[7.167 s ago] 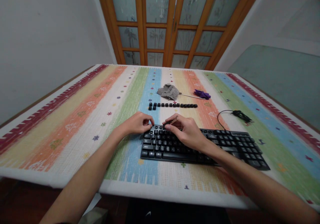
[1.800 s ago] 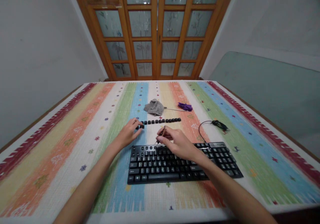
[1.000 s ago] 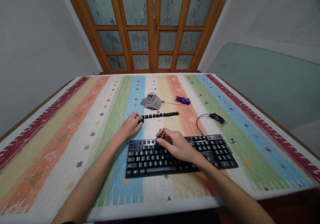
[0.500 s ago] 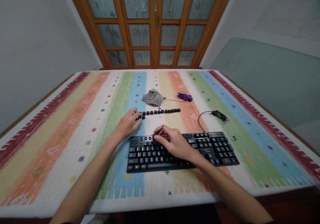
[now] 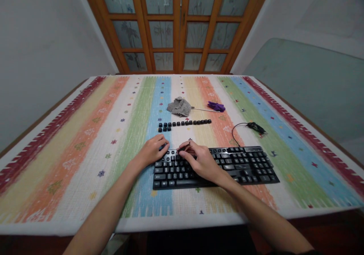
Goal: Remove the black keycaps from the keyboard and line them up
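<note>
A black keyboard [image 5: 199, 181] lies across the front middle of the table, with some keys off its top row. Over its upper left part my right hand [image 5: 200, 162] is closed, pinching a small dark tool [image 5: 184, 147] whose exact kind is mostly hidden by the fingers. My left hand [image 5: 153, 149] rests by the keyboard's top left corner, fingers bent and thumb apart, with nothing visible between them. Just beyond the hands, loose black keycaps [image 5: 186, 123] form a long row, with a short second row [image 5: 165, 129] of three at its left end.
Behind the keycaps lie a crumpled grey cloth [image 5: 179, 107] and a purple cloth [image 5: 216, 106], with a thin rod [image 5: 203, 110] between them. The keyboard's bundled cable [image 5: 255, 127] sits at the right. A striped tablecloth [image 5: 113, 164] covers the table.
My left hand has come back from the keycap rows to the keyboard's corner, leaving the short row in full view. My right hand stays over the keyboard. The whole view has shifted slightly.
</note>
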`<state>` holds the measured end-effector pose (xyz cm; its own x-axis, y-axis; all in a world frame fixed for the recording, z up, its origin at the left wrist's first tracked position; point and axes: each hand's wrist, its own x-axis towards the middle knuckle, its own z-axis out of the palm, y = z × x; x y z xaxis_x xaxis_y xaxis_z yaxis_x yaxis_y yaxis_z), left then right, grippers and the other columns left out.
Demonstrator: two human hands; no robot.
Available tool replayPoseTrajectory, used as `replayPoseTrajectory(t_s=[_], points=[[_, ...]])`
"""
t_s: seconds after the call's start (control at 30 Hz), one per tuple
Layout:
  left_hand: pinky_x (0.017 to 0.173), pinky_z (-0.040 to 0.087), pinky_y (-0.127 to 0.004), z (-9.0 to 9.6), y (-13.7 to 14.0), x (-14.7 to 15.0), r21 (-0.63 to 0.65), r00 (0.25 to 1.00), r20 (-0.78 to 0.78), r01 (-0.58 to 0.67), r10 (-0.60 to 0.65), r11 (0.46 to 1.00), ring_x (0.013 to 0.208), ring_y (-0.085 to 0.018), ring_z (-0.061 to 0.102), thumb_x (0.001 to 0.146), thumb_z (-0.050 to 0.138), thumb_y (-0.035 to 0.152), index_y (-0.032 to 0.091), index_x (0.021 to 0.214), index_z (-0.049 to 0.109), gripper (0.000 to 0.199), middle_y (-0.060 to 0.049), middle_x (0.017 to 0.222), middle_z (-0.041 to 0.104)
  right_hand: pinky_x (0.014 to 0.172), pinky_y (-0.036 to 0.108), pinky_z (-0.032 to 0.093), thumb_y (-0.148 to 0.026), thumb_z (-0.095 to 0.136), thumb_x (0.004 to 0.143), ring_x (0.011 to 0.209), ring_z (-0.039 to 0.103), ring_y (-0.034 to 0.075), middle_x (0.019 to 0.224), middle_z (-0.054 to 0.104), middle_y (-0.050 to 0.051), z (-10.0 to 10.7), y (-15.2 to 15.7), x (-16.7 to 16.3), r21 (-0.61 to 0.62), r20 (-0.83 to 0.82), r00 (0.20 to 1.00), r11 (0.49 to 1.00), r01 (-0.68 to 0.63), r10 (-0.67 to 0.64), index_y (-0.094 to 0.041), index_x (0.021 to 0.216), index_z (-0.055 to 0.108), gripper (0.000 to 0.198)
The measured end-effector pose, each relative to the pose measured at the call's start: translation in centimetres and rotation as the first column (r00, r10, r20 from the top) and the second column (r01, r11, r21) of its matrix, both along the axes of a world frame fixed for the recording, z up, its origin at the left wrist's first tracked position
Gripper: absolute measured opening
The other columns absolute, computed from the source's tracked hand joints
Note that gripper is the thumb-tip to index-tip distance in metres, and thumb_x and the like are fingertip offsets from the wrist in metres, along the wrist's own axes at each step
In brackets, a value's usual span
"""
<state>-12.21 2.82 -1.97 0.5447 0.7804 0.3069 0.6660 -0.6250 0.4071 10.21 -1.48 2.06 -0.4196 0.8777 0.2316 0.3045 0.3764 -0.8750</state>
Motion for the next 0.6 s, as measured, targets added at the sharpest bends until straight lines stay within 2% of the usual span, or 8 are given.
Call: replayPoseTrajectory(t_s=[0.6], points=[[0.08,0.048,-0.035,-0.02,0.11,0.12,0.018,0.999,-0.052,0.008,-0.007,1.0,0.082,-0.021,0.057,0.094,0.047,0.023,0.016,0.086,0.064,0.02,-0.007,0.082,0.062,0.069,0.029,0.053,-0.023,0.053,0.094,0.073,0.067,0.016,0.087,0.071,0.005,-0.7,0.33,-0.97,0.046,0.005,0.999,0.998,0.035,-0.035,-0.02,0.095,0.058,0.006]])
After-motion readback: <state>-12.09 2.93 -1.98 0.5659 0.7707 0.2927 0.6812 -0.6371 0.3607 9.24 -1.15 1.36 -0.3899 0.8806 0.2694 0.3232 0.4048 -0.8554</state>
